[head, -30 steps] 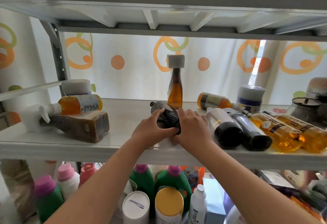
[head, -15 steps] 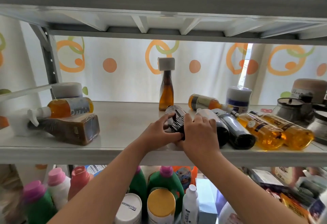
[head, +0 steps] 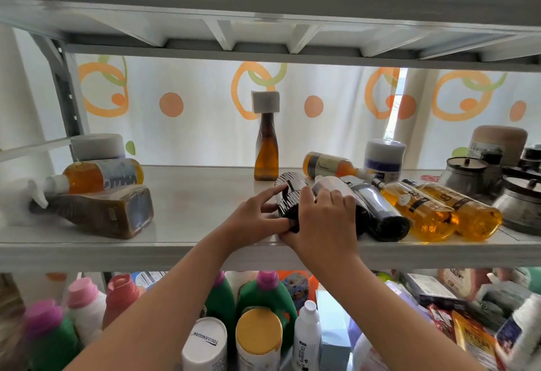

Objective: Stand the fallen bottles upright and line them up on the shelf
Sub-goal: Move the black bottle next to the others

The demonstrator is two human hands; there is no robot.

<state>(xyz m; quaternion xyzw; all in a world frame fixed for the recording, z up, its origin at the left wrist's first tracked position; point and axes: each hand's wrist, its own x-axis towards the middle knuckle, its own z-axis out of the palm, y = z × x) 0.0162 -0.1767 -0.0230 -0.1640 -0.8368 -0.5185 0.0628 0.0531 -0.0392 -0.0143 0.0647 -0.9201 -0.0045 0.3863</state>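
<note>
Head view, left hand [head: 254, 220] and right hand [head: 323, 224] grasping fallen black striped bottle [head: 288, 193] on shelf [head: 190, 206], amber-filled bottles [head: 417, 211] lying alongside, upright amber bottle [head: 265, 155] behind.

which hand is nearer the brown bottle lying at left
Left. The left hand is left of the black striped bottle, toward the brown bottle; the right hand is on its right.

A single head-worn camera faces the shelf [head: 181, 212] straight on from close by, slightly above its surface.
</note>
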